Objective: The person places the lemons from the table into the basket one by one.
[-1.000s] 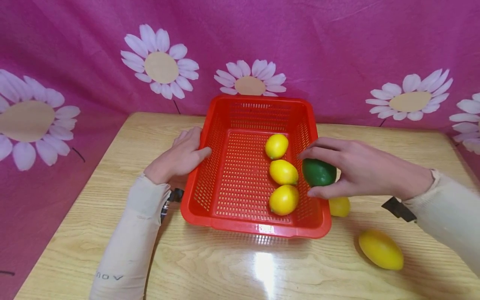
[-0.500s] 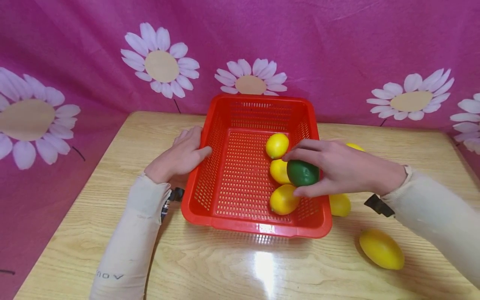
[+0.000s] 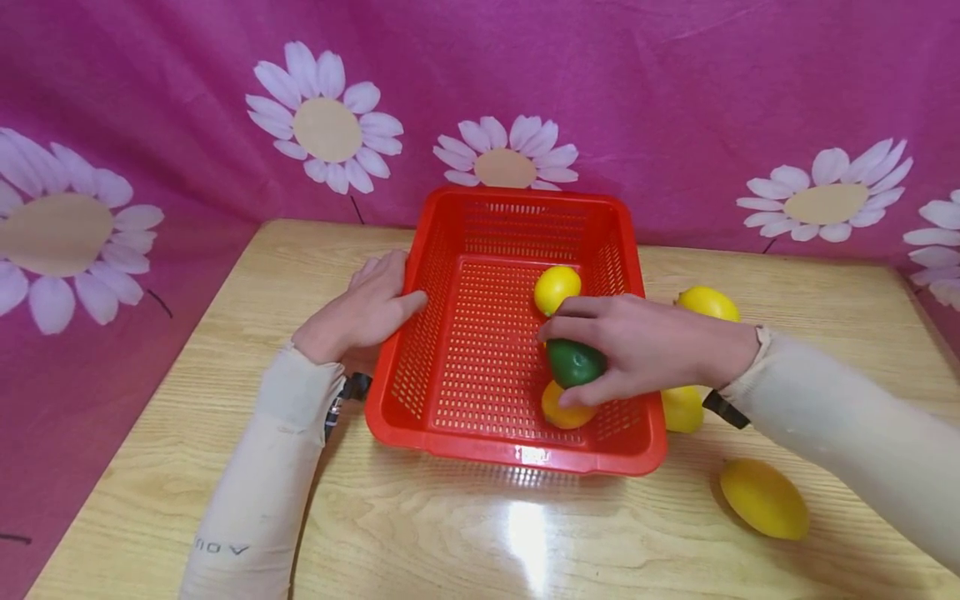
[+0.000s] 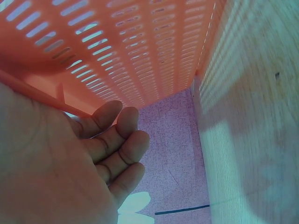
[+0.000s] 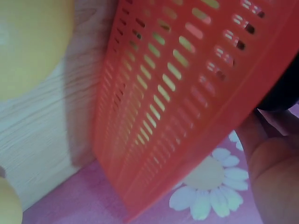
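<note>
My left hand (image 3: 363, 308) holds the left rim of a red plastic basket (image 3: 517, 454), thumb over the edge and fingers outside. In the left wrist view, the bent fingers (image 4: 133, 149) lie by the slotted wall. My right hand (image 3: 637, 342) reaches over the right rim, gripping a dark green, smooth, oval fruit (image 3: 576, 364) between thumb and fingers inside the basket. One lemon (image 3: 557, 290) shows behind this hand and another lemon (image 3: 566, 408) partly under the thumb. The green fruit and fingers almost wholly hide a third lemon between them.
Right of the basket on the wooden table (image 3: 420, 542) lie a yellow fruit (image 3: 708, 302), another yellow fruit (image 3: 682, 410) partly behind the basket, and a larger mango-like yellow fruit (image 3: 763, 498). A pink cloth (image 3: 645, 83) with white flowers hangs behind the table.
My right hand has carried the green fruit left and slightly down, from the basket's right rim to over the lemons. The left hand stays on the rim.
</note>
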A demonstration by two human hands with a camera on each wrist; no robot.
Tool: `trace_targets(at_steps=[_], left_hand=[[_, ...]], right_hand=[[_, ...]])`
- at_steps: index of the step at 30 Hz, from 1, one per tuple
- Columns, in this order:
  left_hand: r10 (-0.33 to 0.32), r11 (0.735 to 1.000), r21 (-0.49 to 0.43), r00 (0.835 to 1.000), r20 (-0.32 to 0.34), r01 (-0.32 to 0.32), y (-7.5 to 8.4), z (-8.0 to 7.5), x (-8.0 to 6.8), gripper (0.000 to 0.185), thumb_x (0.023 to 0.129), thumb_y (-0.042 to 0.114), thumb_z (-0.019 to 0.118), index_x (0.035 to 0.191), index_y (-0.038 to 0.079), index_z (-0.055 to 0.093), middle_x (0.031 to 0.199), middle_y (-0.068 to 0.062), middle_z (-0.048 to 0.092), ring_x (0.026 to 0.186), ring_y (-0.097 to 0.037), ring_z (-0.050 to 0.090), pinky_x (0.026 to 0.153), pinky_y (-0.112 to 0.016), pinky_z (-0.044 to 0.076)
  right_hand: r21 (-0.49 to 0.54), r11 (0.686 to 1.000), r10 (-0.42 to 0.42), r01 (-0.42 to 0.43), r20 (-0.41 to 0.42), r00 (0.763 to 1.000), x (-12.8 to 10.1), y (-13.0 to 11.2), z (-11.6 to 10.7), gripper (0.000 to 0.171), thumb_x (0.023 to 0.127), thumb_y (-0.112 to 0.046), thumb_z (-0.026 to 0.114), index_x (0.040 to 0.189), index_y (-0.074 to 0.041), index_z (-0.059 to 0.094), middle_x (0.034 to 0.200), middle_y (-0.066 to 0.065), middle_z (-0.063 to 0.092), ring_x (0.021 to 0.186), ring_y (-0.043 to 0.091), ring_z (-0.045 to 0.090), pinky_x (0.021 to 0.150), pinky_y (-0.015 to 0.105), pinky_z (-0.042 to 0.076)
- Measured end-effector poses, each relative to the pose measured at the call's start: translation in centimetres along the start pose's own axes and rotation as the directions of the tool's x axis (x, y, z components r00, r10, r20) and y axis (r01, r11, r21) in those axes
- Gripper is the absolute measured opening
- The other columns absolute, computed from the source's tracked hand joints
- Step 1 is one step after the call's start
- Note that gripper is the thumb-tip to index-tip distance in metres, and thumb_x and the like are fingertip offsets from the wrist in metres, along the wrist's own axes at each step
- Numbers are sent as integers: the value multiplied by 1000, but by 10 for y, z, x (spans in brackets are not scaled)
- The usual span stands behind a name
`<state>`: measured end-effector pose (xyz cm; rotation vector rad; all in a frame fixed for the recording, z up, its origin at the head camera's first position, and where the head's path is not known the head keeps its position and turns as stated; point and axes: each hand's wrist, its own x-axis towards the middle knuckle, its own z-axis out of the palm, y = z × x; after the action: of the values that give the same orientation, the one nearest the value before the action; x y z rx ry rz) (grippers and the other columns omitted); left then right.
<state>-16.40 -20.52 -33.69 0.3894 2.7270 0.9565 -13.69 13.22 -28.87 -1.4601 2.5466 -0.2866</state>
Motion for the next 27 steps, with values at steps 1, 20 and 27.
trace_targets(at_steps=[1, 20, 27], left_hand=[[1, 1000, 2, 1000, 2, -1, 0, 0, 0, 50, 98, 25, 54, 144, 8, 40, 127, -7, 52, 119, -22, 41, 97, -43, 40], [2, 999, 41, 1000, -8, -2, 1, -1, 0, 48, 98, 27, 53, 140, 6, 42, 123, -9, 53, 115, -23, 42, 94, -41, 35], [4, 1000, 21, 1000, -4, -4, 1, -1, 0, 48, 98, 27, 54, 140, 7, 42, 123, -8, 53, 115, -23, 43, 93, -40, 38]], right_hand=[[0, 1000, -2, 2, 14, 1000, 1, -1, 1, 62, 85, -58, 76, 132, -19, 65, 114, -3, 62, 84, 4, 58, 71, 19, 54], [-69, 996, -45, 55, 144, 989, 20, -17, -4, 66, 82, -55, 79, 134, -17, 65, 111, -4, 62, 83, 4, 58, 71, 18, 53], [-67, 994, -77, 86, 137, 988, 27, -21, -12, 65, 84, -58, 78, 133, -16, 66, 109, -2, 63, 83, 4, 58, 70, 18, 53]])
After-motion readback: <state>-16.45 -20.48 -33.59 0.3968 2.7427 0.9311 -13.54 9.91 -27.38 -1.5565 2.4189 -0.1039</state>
